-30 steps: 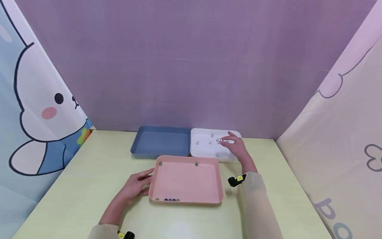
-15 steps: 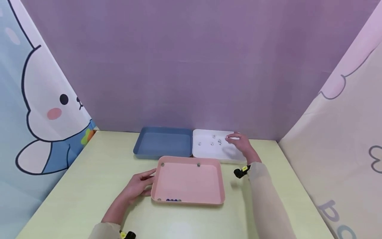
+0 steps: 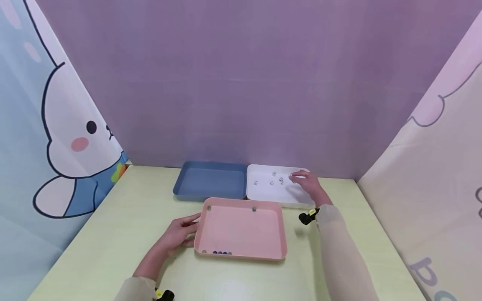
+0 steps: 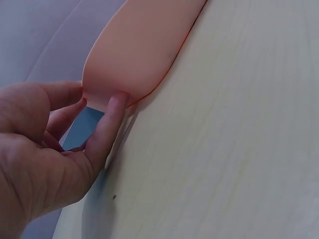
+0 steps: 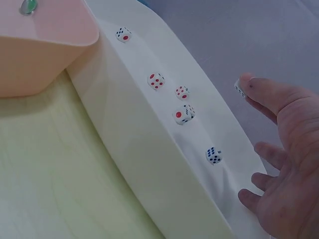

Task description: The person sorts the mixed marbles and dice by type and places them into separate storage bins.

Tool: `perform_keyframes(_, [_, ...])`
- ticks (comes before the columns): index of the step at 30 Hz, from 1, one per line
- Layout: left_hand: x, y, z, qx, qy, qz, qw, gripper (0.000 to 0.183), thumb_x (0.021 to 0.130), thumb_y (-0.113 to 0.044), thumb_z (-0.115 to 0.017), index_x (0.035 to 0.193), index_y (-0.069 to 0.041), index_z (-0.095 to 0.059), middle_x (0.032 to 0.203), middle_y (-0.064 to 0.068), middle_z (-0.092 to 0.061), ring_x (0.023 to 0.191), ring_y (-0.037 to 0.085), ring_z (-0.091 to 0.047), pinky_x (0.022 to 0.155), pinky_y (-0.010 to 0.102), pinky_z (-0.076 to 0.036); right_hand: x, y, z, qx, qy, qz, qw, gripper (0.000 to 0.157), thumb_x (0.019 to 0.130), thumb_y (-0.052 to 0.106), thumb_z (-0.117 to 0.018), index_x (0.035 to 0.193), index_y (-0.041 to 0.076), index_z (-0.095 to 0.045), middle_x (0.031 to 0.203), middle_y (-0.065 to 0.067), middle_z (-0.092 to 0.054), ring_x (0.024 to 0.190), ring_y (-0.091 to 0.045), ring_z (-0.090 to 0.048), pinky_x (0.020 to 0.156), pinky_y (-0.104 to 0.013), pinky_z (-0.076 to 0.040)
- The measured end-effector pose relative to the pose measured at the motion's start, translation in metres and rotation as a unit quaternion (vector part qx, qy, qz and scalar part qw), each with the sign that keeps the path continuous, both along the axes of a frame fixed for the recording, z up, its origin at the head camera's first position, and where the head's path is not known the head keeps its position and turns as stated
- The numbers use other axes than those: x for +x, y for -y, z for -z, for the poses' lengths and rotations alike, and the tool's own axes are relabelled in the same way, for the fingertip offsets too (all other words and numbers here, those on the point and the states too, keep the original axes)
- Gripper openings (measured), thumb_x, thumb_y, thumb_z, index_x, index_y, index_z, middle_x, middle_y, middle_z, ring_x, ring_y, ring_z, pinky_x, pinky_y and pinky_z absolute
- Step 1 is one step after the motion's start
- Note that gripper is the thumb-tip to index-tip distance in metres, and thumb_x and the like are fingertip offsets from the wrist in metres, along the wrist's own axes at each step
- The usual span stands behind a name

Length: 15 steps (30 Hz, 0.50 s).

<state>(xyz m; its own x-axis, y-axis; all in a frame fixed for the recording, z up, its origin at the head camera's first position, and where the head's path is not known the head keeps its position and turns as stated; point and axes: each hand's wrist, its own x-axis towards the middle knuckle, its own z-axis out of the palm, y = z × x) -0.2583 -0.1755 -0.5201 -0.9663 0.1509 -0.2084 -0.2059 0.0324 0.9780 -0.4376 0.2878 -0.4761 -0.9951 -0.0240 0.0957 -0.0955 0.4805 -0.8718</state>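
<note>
In the head view my left hand (image 3: pixel 180 233) grips the left end of a pink tray (image 3: pixel 241 228), and the left wrist view shows thumb and fingertips on its outer wall. Glass marbles lie in this tray: a few in a row along the near wall, and a marble (image 3: pixel 254 209) near the far wall. Above the white tray (image 3: pixel 263 193), my right hand (image 3: pixel 309 184) pinches a die (image 5: pixel 239 89) between thumb and forefinger, the other fingers loosely bent. Several white dice lie in that tray, among them a die (image 5: pixel 214 156) under the hand.
A blue tray (image 3: pixel 211 196) stands to the left of the white one, behind the pink tray. All three are on a pale wooden table (image 3: pixel 150 200). A purple cloth (image 3: pixel 241 83) closes off the back, with printed curtains (image 3: pixel 75 175) at the sides.
The head view has turned slightly left, so the scene shifts right. My right hand has moved a little rightward, away from the group of dice. My left hand stays on the pink tray.
</note>
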Motion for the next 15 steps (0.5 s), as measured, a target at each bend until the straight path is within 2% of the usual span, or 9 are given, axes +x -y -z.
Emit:
perform_keyframes(5, [-0.0002, 0.0008, -0.0018, 0.001, -0.001, 0.001, 1.0000, 0.048, 0.097, -0.013, -0.061, 0.143, -0.008, -0.049, 0.122, 0.021, -0.060, 0.095, 0.029, -0.067, 0.070, 0.043, -0.057, 0.0017, -0.0013, 0.0033, -0.004, -0.002, 0.010, 1.000, 0.039, 0.087, 0.023, -0.074, 0.115, -0.004, -0.069, 0.135, -0.021, -0.052, 0.136, -0.034, -0.034, 0.111, -0.045, -0.027])
perform_keyframes(12, [-0.0016, -0.0005, -0.0031, 0.001, 0.000, 0.012, 0.9999, 0.048, 0.097, -0.014, -0.062, 0.143, -0.009, -0.050, 0.123, 0.022, -0.059, 0.095, 0.030, -0.067, 0.070, 0.043, -0.057, 0.0085, -0.0033, 0.0037, -0.001, 0.017, 0.016, 1.000, 0.041, 0.089, 0.023, -0.072, 0.118, -0.005, -0.066, 0.148, -0.024, -0.037, 0.142, -0.034, -0.023, 0.114, -0.046, -0.020])
perform_keyframes(15, [-0.0021, -0.0009, -0.0028, -0.003, -0.001, 0.007, 1.0000, 0.048, 0.097, -0.013, -0.062, 0.143, -0.008, -0.050, 0.122, 0.021, -0.060, 0.094, 0.029, -0.067, 0.069, 0.043, -0.057, 0.0088, -0.0043, 0.0027, -0.002, 0.019, 0.013, 1.000, 0.041, 0.089, 0.024, -0.071, 0.120, -0.003, -0.066, 0.146, -0.023, -0.040, 0.140, -0.035, -0.027, 0.112, -0.046, -0.023])
